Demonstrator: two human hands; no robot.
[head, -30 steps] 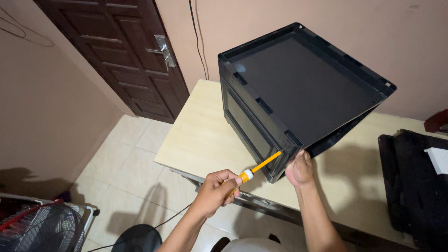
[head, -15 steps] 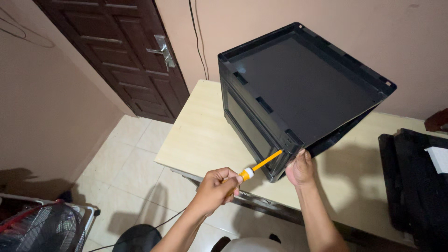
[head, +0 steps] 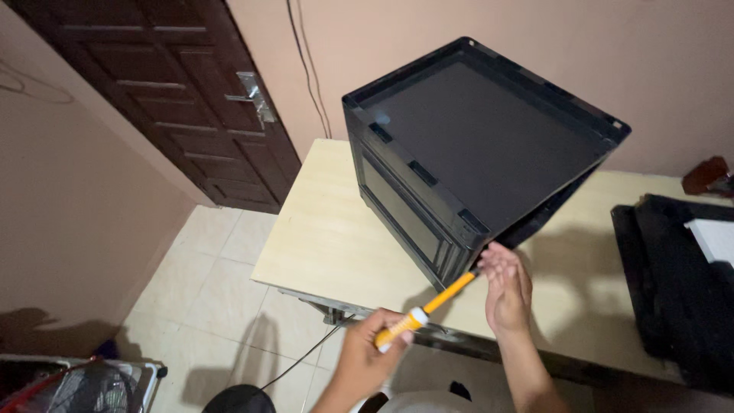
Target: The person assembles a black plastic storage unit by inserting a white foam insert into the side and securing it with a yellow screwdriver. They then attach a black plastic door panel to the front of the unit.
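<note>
A large black box-shaped case stands tilted on a pale wooden table, its near lower corner over the front edge. My left hand grips a screwdriver with an orange and white handle, its tip pointing up at that lower corner. My right hand rests flat against the same corner, fingers together and held upright, just right of the screwdriver tip.
A dark wooden door with a metal handle stands at the left. A black bag with a white sheet lies on the table's right side. A cable runs down the wall. A fan grille sits on the tiled floor.
The screwdriver and both hands stay at the case's lower corner; my right hand's fingers have straightened slightly. The case has not moved.
</note>
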